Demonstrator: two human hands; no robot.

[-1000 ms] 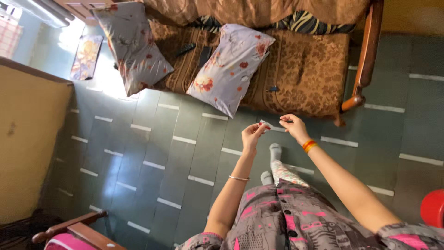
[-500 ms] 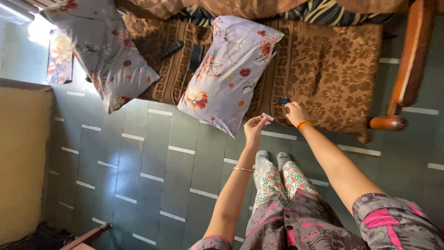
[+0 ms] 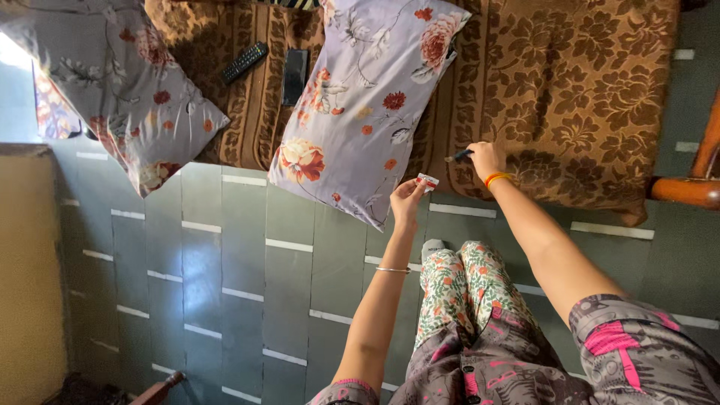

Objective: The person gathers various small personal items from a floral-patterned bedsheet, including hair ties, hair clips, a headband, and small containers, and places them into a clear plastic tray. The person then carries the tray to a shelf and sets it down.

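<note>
Pinched between thumb and forefinger of the left hand [image 3: 406,199] is a small white-and-red packet [image 3: 427,181], raised just off the bed's front edge; the fingers are closed on it. A thin bangle [image 3: 393,270] is worn on that wrist. The right hand [image 3: 487,158], at about 2 o'clock from the left and near it, is closed on a small dark, slender object [image 3: 459,156] whose kind cannot be told; its tip is pointed toward 9 o'clock and is held just over the brown patterned bedspread [image 3: 585,90]. An orange band [image 3: 496,178] is worn on the right wrist.

Just beside both hands, toward 10 o'clock, a floral pillow [image 3: 360,105] is laid slantwise with its lower corner hanging past the bed edge. Farther toward 10 o'clock a dark phone [image 3: 294,76] and a black remote control [image 3: 244,62] are seen lying on the bedspread, well apart from the hands. A second floral pillow [image 3: 120,90] is found at the far 9 o'clock side. A wooden bed post [image 3: 686,191] is shown at 3 o'clock.

As a judgement: both small items are already in hand, the packet appears unopened, and nothing has yet been set down on the bed. Below, floral trousers [image 3: 465,300] and the grey tiled floor [image 3: 225,285] are visible.
</note>
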